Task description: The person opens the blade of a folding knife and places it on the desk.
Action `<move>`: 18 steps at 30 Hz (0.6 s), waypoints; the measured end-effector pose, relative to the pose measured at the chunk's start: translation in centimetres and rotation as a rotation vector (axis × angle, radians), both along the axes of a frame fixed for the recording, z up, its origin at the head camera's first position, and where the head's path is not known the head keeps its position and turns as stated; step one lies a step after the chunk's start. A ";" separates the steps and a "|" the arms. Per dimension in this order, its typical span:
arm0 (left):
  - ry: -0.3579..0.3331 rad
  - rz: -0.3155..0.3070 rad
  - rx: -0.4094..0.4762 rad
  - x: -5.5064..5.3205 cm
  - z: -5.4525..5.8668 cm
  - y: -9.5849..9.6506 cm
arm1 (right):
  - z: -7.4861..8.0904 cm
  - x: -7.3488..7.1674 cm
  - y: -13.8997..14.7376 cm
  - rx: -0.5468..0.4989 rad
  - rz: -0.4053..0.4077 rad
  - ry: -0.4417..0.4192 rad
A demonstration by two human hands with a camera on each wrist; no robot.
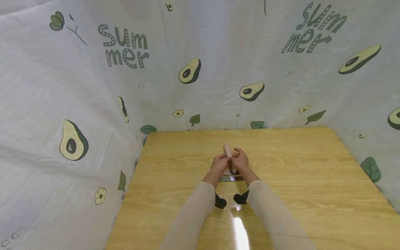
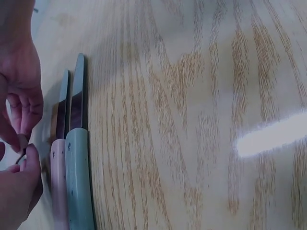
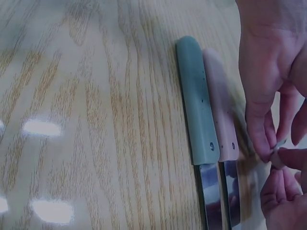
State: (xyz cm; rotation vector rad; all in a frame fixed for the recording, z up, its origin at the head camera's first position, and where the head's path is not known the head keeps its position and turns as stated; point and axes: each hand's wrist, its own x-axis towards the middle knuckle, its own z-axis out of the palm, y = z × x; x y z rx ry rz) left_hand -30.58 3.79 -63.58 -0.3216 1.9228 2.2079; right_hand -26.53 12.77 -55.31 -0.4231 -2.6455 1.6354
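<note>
Both hands meet over the table around a slim pale pink bar [image 1: 228, 151], which looks like a knife handle and points away from me. My left hand [image 1: 219, 164] pinches it from the left, and my right hand [image 1: 240, 161] from the right with the thumb raised. In the right wrist view the fingertips of both hands come together on a small pale part [image 3: 276, 158]. The fingers hide most of the held thing. Just on the near side of the hands lie a green-handled knife [image 2: 78, 175] and a pink-handled knife [image 2: 58, 175], side by side, handles to the left.
The wooden table [image 1: 175, 156] reaches back to a white cloth [image 1: 218, 104] printed with avocados, which hangs behind and along both sides. Black bands [image 1: 220, 202] sit at the sleeve cuffs. Bright light reflects off the near tabletop.
</note>
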 end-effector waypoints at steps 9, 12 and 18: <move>-0.079 0.052 -0.009 5.5 10.1 -1.9 | 0.3 0.3 0.1 -0.098 0.091 0.005; -0.064 0.032 0.021 6.3 11.4 -2.7 | 0.2 0.4 0.3 -0.175 0.159 0.011; -0.034 0.028 0.019 5.8 10.0 -3.6 | 0.5 0.8 0.6 -0.236 0.280 0.031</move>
